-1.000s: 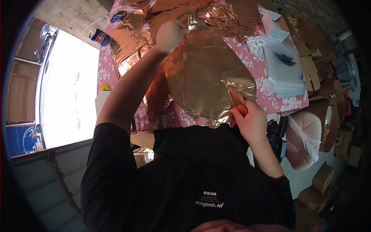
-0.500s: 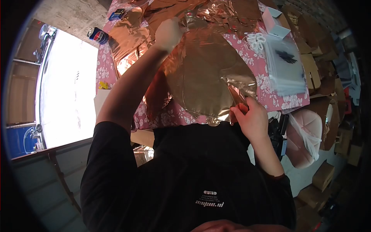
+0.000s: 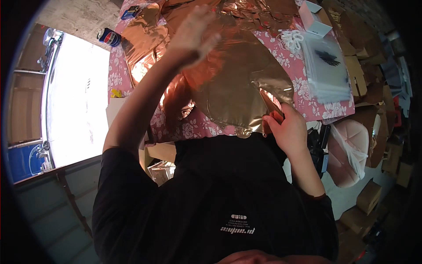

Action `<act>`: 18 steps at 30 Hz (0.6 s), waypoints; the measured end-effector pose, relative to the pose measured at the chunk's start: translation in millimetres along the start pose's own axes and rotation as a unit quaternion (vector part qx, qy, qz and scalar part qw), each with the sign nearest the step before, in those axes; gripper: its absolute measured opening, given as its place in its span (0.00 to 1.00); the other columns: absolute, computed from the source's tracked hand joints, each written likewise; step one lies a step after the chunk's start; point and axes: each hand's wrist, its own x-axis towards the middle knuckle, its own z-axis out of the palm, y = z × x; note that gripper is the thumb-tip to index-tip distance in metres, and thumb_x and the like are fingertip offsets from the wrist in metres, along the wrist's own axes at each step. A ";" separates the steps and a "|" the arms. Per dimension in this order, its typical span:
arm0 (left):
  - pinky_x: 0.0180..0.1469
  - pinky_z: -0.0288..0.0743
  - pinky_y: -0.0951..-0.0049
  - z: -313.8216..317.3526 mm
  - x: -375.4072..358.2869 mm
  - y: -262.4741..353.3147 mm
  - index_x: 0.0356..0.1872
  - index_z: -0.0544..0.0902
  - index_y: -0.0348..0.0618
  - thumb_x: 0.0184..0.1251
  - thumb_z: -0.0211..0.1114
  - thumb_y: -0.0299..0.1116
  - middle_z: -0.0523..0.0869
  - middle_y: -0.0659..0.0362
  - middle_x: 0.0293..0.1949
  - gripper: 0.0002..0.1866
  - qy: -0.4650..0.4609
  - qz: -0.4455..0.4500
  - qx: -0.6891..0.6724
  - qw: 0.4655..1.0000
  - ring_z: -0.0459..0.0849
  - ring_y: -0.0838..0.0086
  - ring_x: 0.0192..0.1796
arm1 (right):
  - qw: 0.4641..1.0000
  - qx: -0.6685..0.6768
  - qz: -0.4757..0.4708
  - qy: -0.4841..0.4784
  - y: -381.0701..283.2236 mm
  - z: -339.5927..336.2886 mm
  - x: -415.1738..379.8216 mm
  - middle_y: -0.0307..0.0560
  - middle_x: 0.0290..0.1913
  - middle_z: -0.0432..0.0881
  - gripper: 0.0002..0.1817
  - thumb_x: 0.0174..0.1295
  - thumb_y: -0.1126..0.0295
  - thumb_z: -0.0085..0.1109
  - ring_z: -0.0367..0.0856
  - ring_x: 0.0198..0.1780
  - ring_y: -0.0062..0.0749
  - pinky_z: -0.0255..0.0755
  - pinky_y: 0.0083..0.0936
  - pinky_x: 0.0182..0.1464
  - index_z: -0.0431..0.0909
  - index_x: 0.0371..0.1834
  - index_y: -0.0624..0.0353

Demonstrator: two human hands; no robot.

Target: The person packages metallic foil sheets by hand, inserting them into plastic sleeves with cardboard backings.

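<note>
A large flat foil balloon [image 3: 237, 79], shiny copper-gold, lies across the near part of the table with its lower end at the front edge. My right hand [image 3: 288, 130] pinches its lower right edge between thumb and fingers, where the foil folds up and shows a bright inner crease. Above its upper left part, my left hand [image 3: 193, 37] is slightly blurred, with fingers spread and nothing in them. More copper foil balloons [image 3: 145, 42] lie to the left and at the far side of the table.
A pink flowered tablecloth [image 3: 165, 132] covers the table. On the right lie clear plastic bags [image 3: 327, 81], white string [image 3: 291, 40] and a white box [image 3: 314, 20]. A blue can [image 3: 109, 37] stands at the left edge. A pink padded seat [image 3: 349, 152] and cardboard boxes [image 3: 368, 198] are at right.
My left hand has opened from a closed shape and lifted its fingers over the foil. My right hand keeps its pinch on the edge, where the fold now gapes more.
</note>
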 end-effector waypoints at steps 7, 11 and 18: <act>0.90 0.41 0.44 19.0 -40.0 38.3 0.86 0.58 0.32 0.77 0.60 0.67 0.53 0.39 0.88 0.53 -0.145 0.094 0.009 0.985 0.47 0.48 0.91 | 1.000 0.004 0.009 -0.015 0.2 -1.2 2.1 0.57 0.37 0.90 0.19 0.62 0.62 0.79 0.90 0.40 0.54 0.82 0.44 0.43 0.82 0.40 0.66; 0.90 0.40 0.44 30.2 -45.4 38.2 0.86 0.57 0.32 0.75 0.56 0.74 0.54 0.40 0.88 0.57 -0.189 0.084 0.045 0.977 0.48 0.49 0.91 | 1.000 0.017 0.012 -0.019 1.3 -2.1 2.0 0.56 0.36 0.90 0.19 0.62 0.63 0.80 0.91 0.38 0.49 0.82 0.40 0.42 0.82 0.40 0.66; 0.90 0.42 0.45 34.6 -46.1 36.8 0.86 0.57 0.34 0.73 0.57 0.75 0.56 0.42 0.88 0.58 -0.180 0.089 0.051 0.978 0.51 0.51 0.91 | 0.992 0.055 0.033 0.106 -4.1 -31.3 26.7 0.48 0.42 0.88 0.23 0.61 0.65 0.82 0.88 0.46 0.33 0.81 0.30 0.49 0.84 0.52 0.65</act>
